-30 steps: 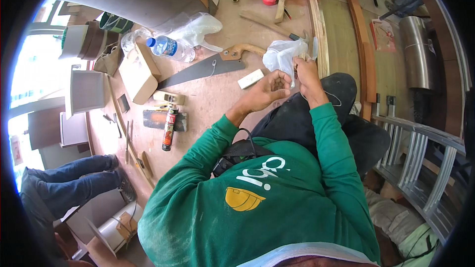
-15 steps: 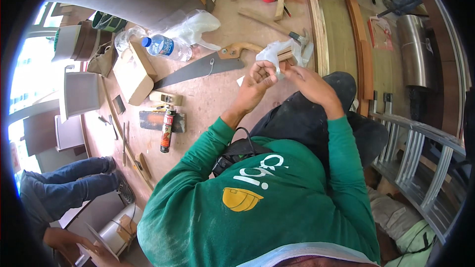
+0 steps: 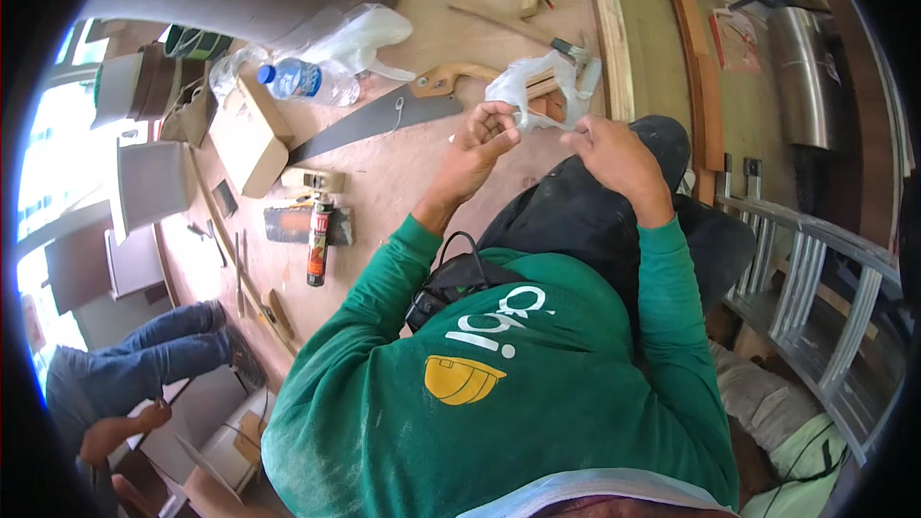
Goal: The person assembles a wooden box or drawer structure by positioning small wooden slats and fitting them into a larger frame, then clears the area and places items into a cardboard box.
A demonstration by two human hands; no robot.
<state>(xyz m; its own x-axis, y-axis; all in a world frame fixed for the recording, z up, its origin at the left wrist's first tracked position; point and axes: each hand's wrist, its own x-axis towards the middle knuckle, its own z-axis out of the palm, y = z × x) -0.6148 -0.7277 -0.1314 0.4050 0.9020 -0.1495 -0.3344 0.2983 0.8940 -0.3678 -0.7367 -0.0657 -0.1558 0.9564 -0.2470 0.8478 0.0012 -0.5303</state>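
Upper centre: left hand (image 3: 480, 139) and right hand (image 3: 619, 155), apart, pinching white bag (image 3: 508, 86), seemingly holding it open; next probably needing steady grip.

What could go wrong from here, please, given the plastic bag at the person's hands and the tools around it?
The thin white plastic bag might tear on the tan strips inside it if the left hand and right hand at its near edge pull hard.
The handsaw lies with its blade bare near the left hand, so a careless reach could mean a cut.
The claw hammer lies by the bag's far side and could snag it.
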